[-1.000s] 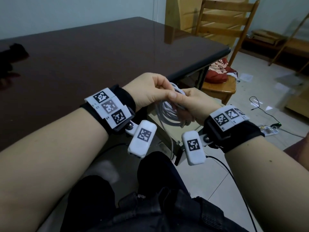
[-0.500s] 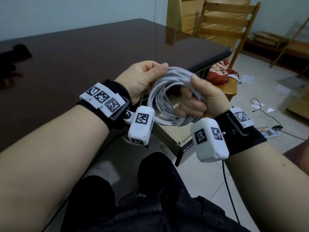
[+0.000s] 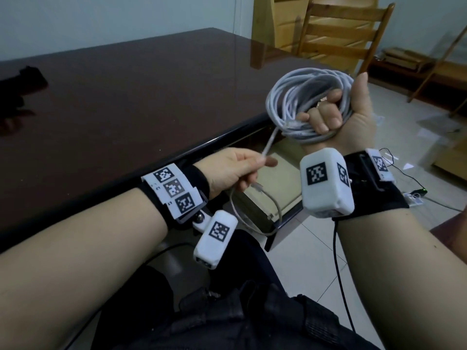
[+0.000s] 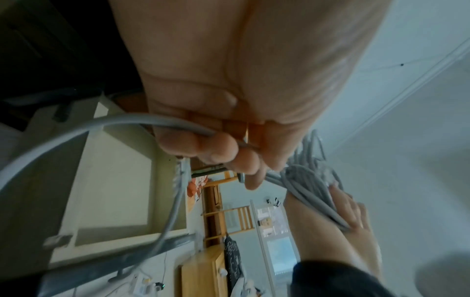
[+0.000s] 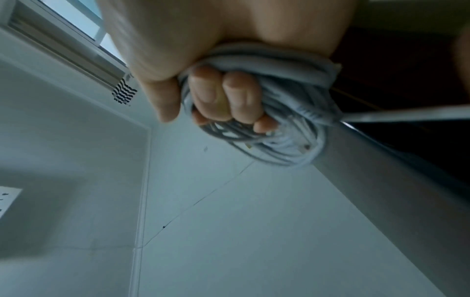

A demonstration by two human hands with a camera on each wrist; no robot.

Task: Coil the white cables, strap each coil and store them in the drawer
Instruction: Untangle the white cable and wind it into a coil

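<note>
Right hand (image 3: pixel 338 114) raised at upper right of the head view, palm toward camera, fingers curled, thumb up. Left hand (image 3: pixel 235 168) lower, centre frame, thumb and forefinger pinched.

A dark brown glossy desk (image 3: pixel 126 102) fills the left of the head view. A black object (image 3: pixel 22 82) lies at its far left edge, too dim to identify. Beyond the desk's far corner stands a light wooden slatted chair (image 3: pixel 341 34). Red patterned cloth (image 4: pixel 195 186) lies on a wooden seat. Thin black wires (image 3: pixel 404 170) trail over the pale tiled floor (image 3: pixel 303 261).
</note>
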